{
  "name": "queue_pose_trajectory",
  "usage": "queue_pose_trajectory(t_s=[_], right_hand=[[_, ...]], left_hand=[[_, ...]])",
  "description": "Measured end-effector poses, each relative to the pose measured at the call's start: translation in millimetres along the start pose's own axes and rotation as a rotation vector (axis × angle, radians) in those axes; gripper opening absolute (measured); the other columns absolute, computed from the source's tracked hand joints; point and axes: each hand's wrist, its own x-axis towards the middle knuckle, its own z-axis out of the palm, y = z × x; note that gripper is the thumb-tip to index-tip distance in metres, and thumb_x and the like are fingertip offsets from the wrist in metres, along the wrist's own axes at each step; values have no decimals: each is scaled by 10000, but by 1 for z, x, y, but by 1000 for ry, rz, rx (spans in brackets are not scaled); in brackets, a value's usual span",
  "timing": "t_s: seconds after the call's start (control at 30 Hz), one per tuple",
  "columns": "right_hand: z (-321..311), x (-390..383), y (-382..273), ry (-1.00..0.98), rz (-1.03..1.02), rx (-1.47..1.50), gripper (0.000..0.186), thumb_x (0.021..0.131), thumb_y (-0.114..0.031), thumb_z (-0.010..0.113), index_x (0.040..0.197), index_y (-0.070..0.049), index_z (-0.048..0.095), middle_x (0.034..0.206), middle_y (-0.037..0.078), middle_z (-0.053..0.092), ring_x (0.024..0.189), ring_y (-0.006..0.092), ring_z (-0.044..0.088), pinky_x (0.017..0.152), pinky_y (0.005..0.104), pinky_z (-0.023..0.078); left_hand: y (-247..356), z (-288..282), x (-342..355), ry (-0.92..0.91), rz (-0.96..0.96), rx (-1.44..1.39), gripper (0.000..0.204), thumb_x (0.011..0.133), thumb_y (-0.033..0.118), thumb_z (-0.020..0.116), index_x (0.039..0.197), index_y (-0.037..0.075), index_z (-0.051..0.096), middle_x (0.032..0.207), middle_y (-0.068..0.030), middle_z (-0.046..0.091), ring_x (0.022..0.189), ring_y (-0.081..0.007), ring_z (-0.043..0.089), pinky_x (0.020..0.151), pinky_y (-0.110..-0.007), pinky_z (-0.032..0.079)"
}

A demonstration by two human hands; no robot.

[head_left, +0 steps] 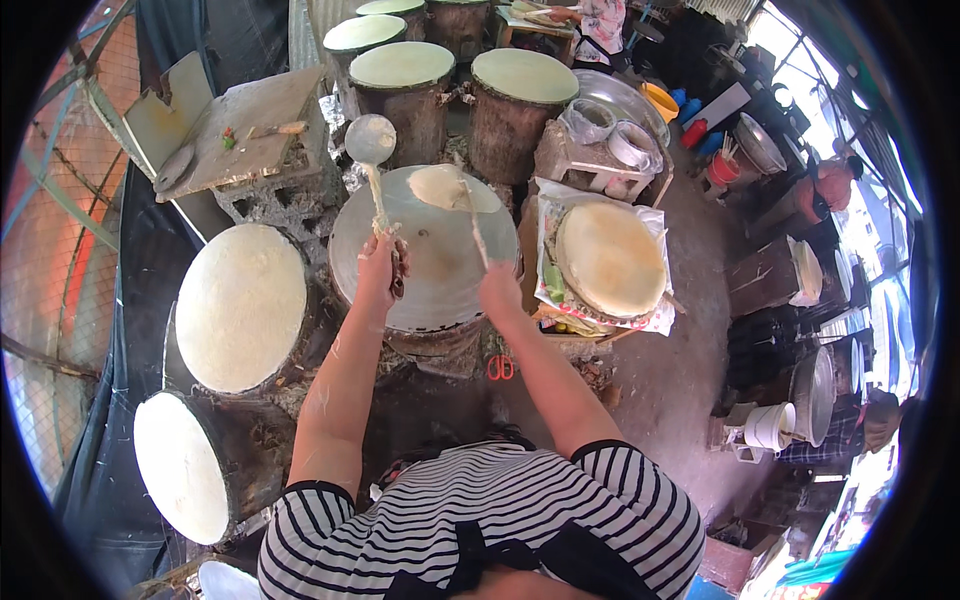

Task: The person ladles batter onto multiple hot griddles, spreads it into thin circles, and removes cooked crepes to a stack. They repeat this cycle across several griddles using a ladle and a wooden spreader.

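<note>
In front of me is a large round griddle on a drum-shaped stove. My left hand is closed around the batter-coated handle of a ladle, whose round bowl is held over the griddle's far left edge. My right hand grips a long thin pale-handled tool. Its far end meets a pale round patch of batter at the back of the griddle, and I cannot make out that end's shape. To the right, a thick stack of round flatbreads sits on plastic sheeting.
Pale-topped drum stoves stand at the left and at the back. A wooden board rests on blocks at the back left. Two plastic-lined bowls stand at the back right. Other people are farther off.
</note>
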Motion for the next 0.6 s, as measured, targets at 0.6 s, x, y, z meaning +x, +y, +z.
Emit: queue_pose_trajectory(t_s=[0.6], right_hand=[[-8, 12, -7, -56, -234, 26, 204, 836, -96, 461, 1015, -30, 532, 1054, 204, 491, 856, 397, 590, 732, 481, 487]], left_hand=[[2, -10, -39, 116, -12, -59, 167, 892, 228, 578, 911, 68, 537, 671, -3, 487, 421, -104, 443, 353, -244, 352]])
